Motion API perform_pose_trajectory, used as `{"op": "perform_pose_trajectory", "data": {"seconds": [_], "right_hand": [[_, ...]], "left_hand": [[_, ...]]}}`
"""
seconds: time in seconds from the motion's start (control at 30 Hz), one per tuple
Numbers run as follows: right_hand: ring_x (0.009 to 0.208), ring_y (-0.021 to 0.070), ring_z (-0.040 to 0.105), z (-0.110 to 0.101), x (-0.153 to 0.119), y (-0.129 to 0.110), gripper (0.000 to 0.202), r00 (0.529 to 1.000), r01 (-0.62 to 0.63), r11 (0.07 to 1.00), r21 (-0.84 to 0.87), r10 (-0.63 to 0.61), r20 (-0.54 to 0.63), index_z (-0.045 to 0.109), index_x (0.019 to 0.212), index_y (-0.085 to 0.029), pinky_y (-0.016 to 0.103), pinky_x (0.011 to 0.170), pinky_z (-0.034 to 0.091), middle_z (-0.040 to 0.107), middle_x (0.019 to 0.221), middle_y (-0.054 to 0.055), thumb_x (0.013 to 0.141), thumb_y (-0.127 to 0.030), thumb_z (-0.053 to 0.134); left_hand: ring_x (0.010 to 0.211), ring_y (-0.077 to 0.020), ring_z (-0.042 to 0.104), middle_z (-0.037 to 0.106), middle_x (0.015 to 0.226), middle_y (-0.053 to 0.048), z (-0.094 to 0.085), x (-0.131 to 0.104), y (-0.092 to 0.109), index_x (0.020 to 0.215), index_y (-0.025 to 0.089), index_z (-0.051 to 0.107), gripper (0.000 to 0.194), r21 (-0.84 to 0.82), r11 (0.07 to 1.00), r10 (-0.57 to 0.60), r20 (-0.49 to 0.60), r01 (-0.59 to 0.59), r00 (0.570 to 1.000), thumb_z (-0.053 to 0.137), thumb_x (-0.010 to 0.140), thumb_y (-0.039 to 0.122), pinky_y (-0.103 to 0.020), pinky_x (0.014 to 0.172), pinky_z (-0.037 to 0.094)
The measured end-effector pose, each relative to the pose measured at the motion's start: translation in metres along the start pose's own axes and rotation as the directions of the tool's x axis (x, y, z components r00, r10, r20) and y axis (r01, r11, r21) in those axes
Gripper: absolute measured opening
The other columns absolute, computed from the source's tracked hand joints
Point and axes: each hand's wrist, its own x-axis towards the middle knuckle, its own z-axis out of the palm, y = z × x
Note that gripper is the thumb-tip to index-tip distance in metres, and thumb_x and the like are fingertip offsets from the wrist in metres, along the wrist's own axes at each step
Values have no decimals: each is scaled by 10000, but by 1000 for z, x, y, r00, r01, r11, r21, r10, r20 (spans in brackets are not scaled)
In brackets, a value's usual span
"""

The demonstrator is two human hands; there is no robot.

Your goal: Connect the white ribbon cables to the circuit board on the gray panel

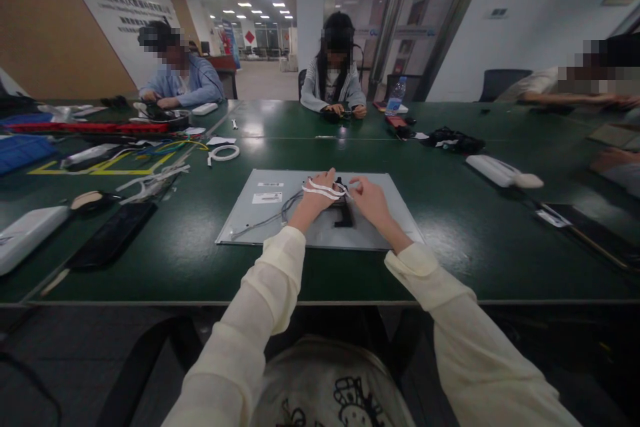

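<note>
A flat grey panel (pixel 320 238) with two white labels lies on the green table. On it is a black part (pixel 344 215), partly covered by my hands. My left hand (pixel 320 195) rests over the part's left side, with a white looped strip (pixel 324 188) across its back; what its fingers hold is hidden. My right hand (pixel 369 200) is at the part's right edge, fingers bent and pressed together around something too small to make out. Thin grey cables (pixel 265 220) run from the part across the panel's left side.
To the left lie a black phone-like slab (pixel 113 237), a white power bank (pixel 33 237), tangled cables and a white cable coil (pixel 224 153). Further right are a white device (pixel 493 171) and a black bundle (pixel 453 139). Other people sit around the green table (pixel 320 277).
</note>
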Motion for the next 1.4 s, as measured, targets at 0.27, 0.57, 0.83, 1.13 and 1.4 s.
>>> {"op": "perform_pose_trajectory", "data": {"seconds": [0.27, 0.57, 0.83, 1.13, 1.4], "right_hand": [[607, 140, 537, 2, -3, -19, 495, 997, -61, 818, 572, 28, 67, 597, 710, -151, 231, 543, 357, 583, 627, 27, 831, -566, 356], [544, 97, 396, 3, -3, -21, 339, 992, 26, 755, 655, -103, 79, 575, 645, -152, 216, 514, 300, 480, 571, -21, 700, -487, 571], [496, 83, 340, -7, 2, -19, 293, 999, -48, 686, 726, 23, 45, 563, 657, -163, 205, 472, 267, 416, 529, -42, 709, -451, 550], [517, 98, 377, -4, -2, -19, 311, 991, 85, 836, 543, -128, 42, 562, 658, -159, 222, 519, 284, 430, 530, -39, 763, -446, 501], [572, 128, 495, -10, -5, -21, 304, 977, 203, 957, 209, -183, -109, 657, 723, -161, 234, 586, 352, 578, 605, 4, 809, -389, 475]], "left_hand": [[1041, -240, 493, 565, 1079, -109, -32, -9, 8, 1095, 166, 498, 262, 32, 997, -59, -156, 65, 986, 404, 857, 223, -369, 894, 336], [1078, -259, 474, 563, 1100, -120, -32, -7, -9, 1080, 153, 511, 272, -21, 992, -124, -179, 122, 976, 460, 814, 182, -410, 933, 330], [823, -138, 636, 646, 979, -94, -46, -2, -47, 1084, 145, 505, 390, -811, 551, -252, 62, 196, 966, 251, 927, 397, -228, 680, 483], [491, -98, 580, 639, 645, -51, -63, -25, -29, 782, 119, 588, 540, -844, 463, 57, 332, 270, 942, 363, 826, 607, -159, 380, 327], [548, -102, 598, 650, 663, -30, -52, -30, -35, 723, 128, 597, 302, -749, 659, 91, 165, 65, 982, 452, 849, 360, -167, 476, 402]]}}
